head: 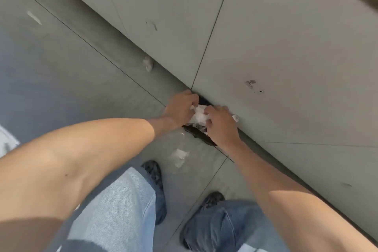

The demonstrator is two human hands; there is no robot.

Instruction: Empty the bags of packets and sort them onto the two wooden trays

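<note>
I look straight down at a grey tiled floor where it meets a grey wall. Both my hands reach down to a crumpled white plastic bag [198, 116] at the foot of the wall. My left hand [181, 109] grips its left side and my right hand [219, 124] grips its right side with curled fingers. Under the white bag lies something black [201, 135], partly hidden by my hands. No wooden trays are in view.
A scrap of clear or white plastic [180, 156] lies on the floor just in front of my feet [154, 172]. Another small white crumpled scrap [148, 64] lies farther along the base of the wall [286, 47].
</note>
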